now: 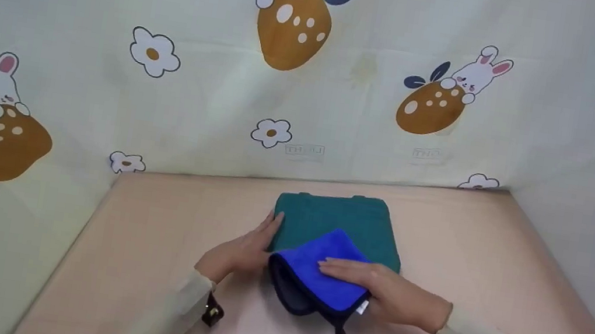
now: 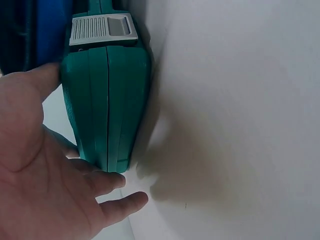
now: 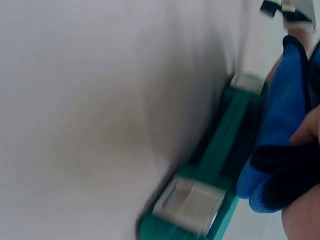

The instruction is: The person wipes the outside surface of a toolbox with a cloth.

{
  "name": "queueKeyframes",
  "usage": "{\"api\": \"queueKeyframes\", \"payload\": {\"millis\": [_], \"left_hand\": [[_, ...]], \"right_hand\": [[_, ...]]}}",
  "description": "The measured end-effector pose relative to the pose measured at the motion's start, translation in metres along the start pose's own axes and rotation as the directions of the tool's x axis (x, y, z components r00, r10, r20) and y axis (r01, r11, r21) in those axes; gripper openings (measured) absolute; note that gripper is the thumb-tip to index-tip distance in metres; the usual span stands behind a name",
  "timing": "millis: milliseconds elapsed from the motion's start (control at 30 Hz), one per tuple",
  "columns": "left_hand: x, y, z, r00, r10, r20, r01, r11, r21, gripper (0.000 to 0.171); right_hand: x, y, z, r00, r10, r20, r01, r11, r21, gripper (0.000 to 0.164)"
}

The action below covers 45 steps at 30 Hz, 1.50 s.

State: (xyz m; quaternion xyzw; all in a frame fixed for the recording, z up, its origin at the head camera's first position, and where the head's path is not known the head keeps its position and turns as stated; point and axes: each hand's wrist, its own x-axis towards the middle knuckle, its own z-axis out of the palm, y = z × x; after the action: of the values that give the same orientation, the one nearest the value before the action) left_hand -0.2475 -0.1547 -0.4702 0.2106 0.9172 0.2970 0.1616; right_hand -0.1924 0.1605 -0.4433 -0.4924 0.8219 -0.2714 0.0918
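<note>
A teal hard case (image 1: 329, 213) lies flat on the table. My left hand (image 1: 243, 248) rests against its left side, fingers extended. In the left wrist view, the thumb touches an edge of the case (image 2: 107, 105) and the other fingers spread around its far end. A folded blue cloth (image 1: 332, 252) with black edging and a small loop overlaps the near part of the case. My right hand (image 1: 399, 294) grips this cloth, fingers laid across its top. In the right wrist view, the black trim of the cloth (image 3: 282, 107) sits between a finger and the hand.
The pinkish table covering (image 1: 172, 219) spreads around the case. Behind and at both sides stand pale curtain walls (image 1: 194, 110) printed with rabbits and flowers. Two pale grey latches (image 3: 192, 205) sit on the near side of the case, with a handle between them.
</note>
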Motion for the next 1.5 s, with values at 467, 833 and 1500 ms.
{"api": "queueKeyframes", "payload": {"millis": [467, 833, 1500], "left_hand": [[-0.001, 0.003, 0.000, 1.000, -0.002, -0.005, 0.002, 0.999, 0.034, 0.085], [-0.001, 0.002, -0.001, 1.000, 0.009, 0.002, -0.009, 0.999, 0.043, 0.084], [0.000, 0.003, 0.000, 0.997, -0.067, 0.028, 0.067, 0.998, 0.010, 0.097]], "right_hand": [[0.038, -0.006, 0.045, 0.938, -0.265, 0.225, 0.347, 0.761, -0.549, 0.057], [0.039, 0.007, 0.048, 0.905, -0.296, 0.304, 0.414, 0.458, -0.787, 0.056], [0.006, 0.024, 0.027, 0.901, -0.299, 0.316, 0.428, 0.481, -0.765, 0.055]]}}
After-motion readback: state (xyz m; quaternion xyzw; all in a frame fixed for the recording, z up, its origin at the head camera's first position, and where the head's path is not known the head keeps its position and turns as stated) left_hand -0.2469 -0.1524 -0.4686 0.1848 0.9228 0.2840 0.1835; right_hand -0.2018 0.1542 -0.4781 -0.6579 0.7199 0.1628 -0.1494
